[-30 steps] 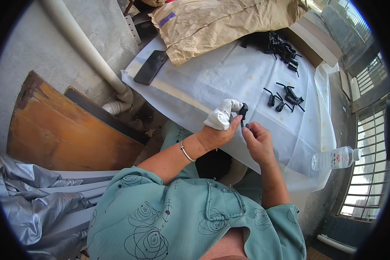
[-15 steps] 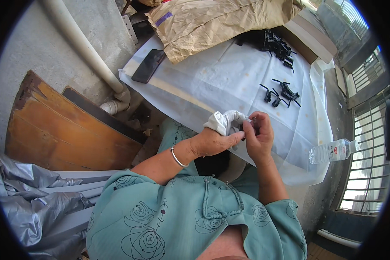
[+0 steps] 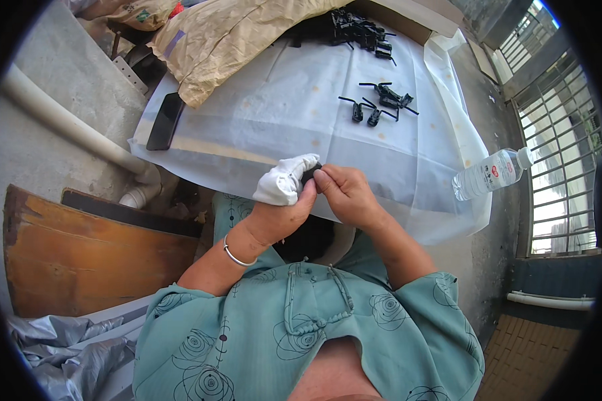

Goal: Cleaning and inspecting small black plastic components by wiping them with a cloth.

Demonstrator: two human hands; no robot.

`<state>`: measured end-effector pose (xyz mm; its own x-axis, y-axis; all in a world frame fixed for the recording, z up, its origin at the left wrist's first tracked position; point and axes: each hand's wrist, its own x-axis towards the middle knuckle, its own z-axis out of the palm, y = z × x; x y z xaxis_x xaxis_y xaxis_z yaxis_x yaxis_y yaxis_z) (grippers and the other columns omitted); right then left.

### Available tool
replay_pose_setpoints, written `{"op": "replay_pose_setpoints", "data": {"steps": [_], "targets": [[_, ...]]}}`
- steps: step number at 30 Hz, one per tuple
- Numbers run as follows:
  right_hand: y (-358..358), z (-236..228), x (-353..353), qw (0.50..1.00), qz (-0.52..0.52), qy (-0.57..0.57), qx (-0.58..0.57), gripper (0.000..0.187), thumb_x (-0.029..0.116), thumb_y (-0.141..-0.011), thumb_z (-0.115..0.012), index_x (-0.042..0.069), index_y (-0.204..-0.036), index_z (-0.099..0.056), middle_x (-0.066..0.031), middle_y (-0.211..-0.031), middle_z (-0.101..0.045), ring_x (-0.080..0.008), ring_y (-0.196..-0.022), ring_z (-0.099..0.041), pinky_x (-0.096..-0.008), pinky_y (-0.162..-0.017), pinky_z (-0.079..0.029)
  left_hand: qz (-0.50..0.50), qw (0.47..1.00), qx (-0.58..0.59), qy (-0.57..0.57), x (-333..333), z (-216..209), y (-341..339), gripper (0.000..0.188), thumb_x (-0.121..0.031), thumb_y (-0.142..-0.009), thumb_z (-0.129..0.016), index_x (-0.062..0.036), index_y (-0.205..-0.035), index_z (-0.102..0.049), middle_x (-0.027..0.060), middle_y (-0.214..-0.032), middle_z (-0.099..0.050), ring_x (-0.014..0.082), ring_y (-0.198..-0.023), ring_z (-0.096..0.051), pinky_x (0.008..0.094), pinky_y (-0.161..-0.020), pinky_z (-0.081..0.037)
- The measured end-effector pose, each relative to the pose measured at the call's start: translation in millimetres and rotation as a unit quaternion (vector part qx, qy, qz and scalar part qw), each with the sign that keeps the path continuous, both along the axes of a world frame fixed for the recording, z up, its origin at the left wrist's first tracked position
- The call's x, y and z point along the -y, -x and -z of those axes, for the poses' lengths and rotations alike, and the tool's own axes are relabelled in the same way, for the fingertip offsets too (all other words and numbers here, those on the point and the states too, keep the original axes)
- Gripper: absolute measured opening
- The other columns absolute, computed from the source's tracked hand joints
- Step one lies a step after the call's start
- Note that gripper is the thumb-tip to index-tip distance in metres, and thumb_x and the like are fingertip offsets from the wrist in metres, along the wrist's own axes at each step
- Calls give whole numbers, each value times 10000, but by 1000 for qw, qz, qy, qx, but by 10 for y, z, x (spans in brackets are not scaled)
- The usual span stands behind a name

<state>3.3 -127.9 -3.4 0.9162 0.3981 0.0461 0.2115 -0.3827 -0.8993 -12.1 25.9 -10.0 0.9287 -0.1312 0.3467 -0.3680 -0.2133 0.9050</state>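
My left hand (image 3: 274, 219) has a white cloth covering (image 3: 282, 183) over its fingers, its thumb bare, and is closed on a small black part (image 3: 309, 175). The thumb and curled fingers of my right hand (image 3: 352, 195) pinch the same part from the other side. Most of that part is hidden between the fingers, so its full shape does not show. Both hands meet over the near edge of the table. Beyond them lie a few loose black parts with thin bent arms (image 3: 373, 117), and farther back a heap of similar black pieces (image 3: 360, 30).
White sheeting (image 3: 247, 130) covers the table. A dark phone (image 3: 165, 121) lies at its left edge, by a crumpled brown paper bag (image 3: 227, 43). A clear water bottle (image 3: 489, 176) is at the right edge, a cardboard box (image 3: 408, 15) at the back. An orange-brown board (image 3: 93, 257) stands left.
My view has shifted, so the table's things appear farther left and higher. My right hand has turned, its raised fingers now curled in, and the black part shows more plainly between both hands.
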Motion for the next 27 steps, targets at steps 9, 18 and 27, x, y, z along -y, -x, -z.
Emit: {"op": "replay_pose_setpoints", "data": {"steps": [9,18,27], "targets": [[26,-137,152,998,20,-53,3,176,158,-874,-547,-3,-814,-585,-57,-637,-536,-129,-581,-481,-292,-559,-420,98,991,-49,79,-63,-25,-150,339,-68,-858,-561,-13,-1152,-403,32,-977,-497,81,-817,-465,210,-710,-426],[-22,-24,263,987,8,-49,155,102,90,-793,-653,10,-831,-602,-44,-616,-518,-121,-544,-459,-269,-523,-402,130,976,-148,91,-34,-109,-142,307,-58,-893,-430,-28,-1199,-419,24,-869,-513,57,-692,-421,194,-607,-389],[0,-50,153,993,11,-76,88,169,133,-878,-556,1,-772,-544,-83,-609,-500,-167,-539,-425,-278,-537,-395,169,977,-129,30,-4,-140,-108,283,-24,-840,-399,1,-1117,-453,29,-975,-508,93,-866,-453,251,-795,-412]]}}
